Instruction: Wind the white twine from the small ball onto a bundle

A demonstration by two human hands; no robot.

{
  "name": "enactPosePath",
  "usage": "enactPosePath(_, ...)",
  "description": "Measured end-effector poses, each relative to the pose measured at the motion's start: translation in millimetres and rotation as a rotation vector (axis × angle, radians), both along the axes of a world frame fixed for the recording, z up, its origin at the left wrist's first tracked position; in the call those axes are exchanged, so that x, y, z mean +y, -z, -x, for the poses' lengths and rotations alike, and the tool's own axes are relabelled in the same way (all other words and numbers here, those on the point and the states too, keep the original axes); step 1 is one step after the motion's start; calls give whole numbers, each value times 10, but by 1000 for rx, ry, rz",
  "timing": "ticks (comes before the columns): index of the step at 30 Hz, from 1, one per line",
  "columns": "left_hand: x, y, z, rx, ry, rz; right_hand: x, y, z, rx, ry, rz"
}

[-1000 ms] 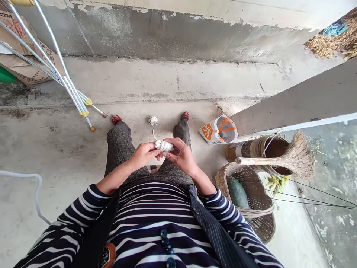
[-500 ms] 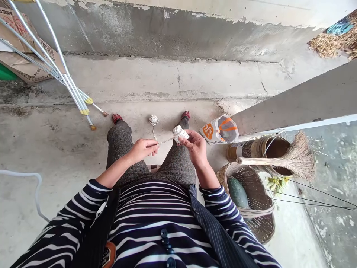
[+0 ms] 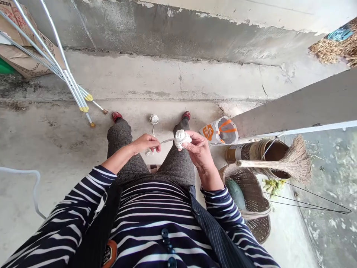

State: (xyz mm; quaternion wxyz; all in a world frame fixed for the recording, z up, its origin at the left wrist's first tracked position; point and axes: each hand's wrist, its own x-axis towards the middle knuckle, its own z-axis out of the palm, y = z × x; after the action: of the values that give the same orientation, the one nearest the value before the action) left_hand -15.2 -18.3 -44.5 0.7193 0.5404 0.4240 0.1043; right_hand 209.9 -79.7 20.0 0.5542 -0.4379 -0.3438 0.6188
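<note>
My right hand (image 3: pixel 198 147) grips a small white bundle (image 3: pixel 182 139) wound with cord, between thumb and fingers above my right thigh. From it a taut length of white cord (image 3: pixel 167 140) runs left to my left hand (image 3: pixel 146 144), which pinches it between thumb and fingertips. Below the left fingers a loose bit of the cord dangles. On the floor between my feet lies a ball of white cord (image 3: pixel 153 119), and its strand leads up toward my left hand.
Crutches (image 3: pixel 69 80) lean at the left near cardboard boxes (image 3: pixel 33 63). To the right are a grey-and-orange bag (image 3: pixel 220 131), a bucket (image 3: pixel 255 149) with a straw broom (image 3: pixel 292 160) across it, and a wicker basket (image 3: pixel 258 186) holding a dark green melon (image 3: pixel 235 194). A concrete wall (image 3: pixel 167 29) stands ahead.
The wrapped bundle has turned in my right hand and sits slightly lower and to the right. My left hand has shifted a little, with the cord still pinched.
</note>
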Motion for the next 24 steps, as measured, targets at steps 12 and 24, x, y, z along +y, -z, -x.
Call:
enactPosePath(12, 299, -23, -167, 151, -184, -225, 53, -405, -27, -122, -29, -116)
enactPosePath(24, 192, 514, 33, 41, -198, -133, 134, -714, -280, -190, 219, -310)
